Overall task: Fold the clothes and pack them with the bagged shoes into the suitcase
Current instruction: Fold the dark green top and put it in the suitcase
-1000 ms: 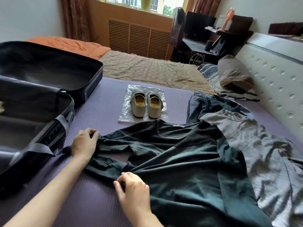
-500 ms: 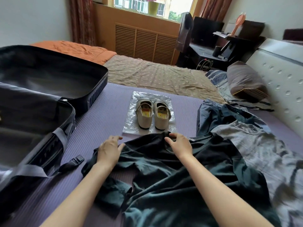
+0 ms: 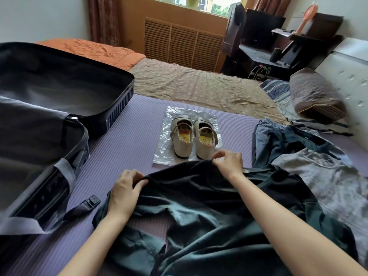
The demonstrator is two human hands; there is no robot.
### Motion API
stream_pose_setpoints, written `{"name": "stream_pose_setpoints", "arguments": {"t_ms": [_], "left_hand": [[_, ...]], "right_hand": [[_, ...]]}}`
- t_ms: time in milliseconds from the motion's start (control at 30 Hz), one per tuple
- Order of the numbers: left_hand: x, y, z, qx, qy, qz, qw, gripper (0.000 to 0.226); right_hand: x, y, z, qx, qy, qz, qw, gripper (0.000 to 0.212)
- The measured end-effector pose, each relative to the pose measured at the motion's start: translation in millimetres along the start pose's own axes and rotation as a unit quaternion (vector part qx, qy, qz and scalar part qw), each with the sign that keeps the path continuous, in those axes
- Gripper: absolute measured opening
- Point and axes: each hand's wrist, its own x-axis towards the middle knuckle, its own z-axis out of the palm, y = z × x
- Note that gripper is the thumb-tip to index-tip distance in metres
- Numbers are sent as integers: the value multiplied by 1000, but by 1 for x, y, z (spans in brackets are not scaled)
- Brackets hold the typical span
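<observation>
With the left hand point(image 3: 123, 193) and right hand point(image 3: 229, 162) each pinching the dark shirt's point(image 3: 209, 206) far edge at mid-frame, pull evenly so it lies flat before folding.

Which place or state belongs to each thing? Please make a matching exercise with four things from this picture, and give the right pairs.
Column A
1. dark green garment
2. shoes
3. suitcase
4. grey garment

Column B
a. standing on the clear plastic bag
b. lying open on the left
c. gripped at its far edge by the left hand and the right hand
d. lying crumpled on the right, untouched

Pairs: 1-c, 2-a, 3-b, 4-d
</observation>
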Motion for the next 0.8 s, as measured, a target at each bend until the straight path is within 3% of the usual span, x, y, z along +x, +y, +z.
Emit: {"name": "stream_pose_setpoints", "arguments": {"t_ms": [100, 200, 333, 600, 733, 800], "left_hand": [[-1, -2, -15, -64, 23, -50, 996, 8], [0, -2, -28, -75, 88, -70, 991, 10], [8, -3, -45, -80, 154, -81, 982, 9], [33, -12, -48, -69, 190, -88, 975, 10], [32, -21, -38, 6, 169, -103, 980, 17], [27, -24, -31, 56, 140, -100, 983, 24]], "right_hand": [[8, -17, -10, 111, 6, -31, 993, 6], [17, -46, -12, 140, -3, -63, 988, 11], [34, -85, -1, 119, 3, -77, 990, 11], [60, -123, 23, 77, 52, -80, 992, 12], [58, -112, 41, -35, 39, -100, 994, 21], [58, -100, 48, -17, 2, -102, 995, 16]]}}
